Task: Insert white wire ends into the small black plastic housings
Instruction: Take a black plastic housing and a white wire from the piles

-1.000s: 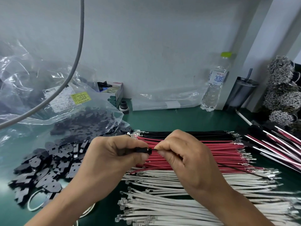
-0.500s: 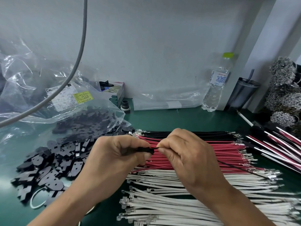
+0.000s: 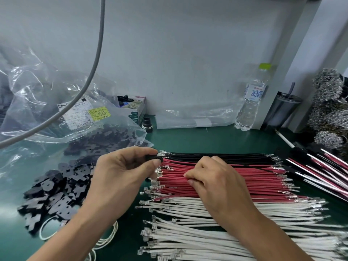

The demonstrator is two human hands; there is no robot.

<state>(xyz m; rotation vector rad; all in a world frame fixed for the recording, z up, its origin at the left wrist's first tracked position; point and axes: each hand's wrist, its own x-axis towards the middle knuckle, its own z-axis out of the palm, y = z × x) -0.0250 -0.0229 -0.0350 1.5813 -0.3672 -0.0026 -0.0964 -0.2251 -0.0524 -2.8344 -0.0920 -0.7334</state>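
So, left hand (image 3: pixel 120 178): you're still pinching the black housing (image 3: pixel 154 157), thin black wire (image 3: pixel 244 165) trailing right.
Right hand (image 3: pixel 216 178): dropped from the housing, fingers curled onto the red wires (image 3: pixel 244 178).
White wires (image 3: pixel 207 232): below your right hand.

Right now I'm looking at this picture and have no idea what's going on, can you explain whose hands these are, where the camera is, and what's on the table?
A head-worn camera looks down at a person's bare hands. The left hand pinches a small black housing with a thin black wire trailing right. The right hand rests curled on the red wires. Black wires lie behind, white wires in front, loose black housings at left, on a green table.
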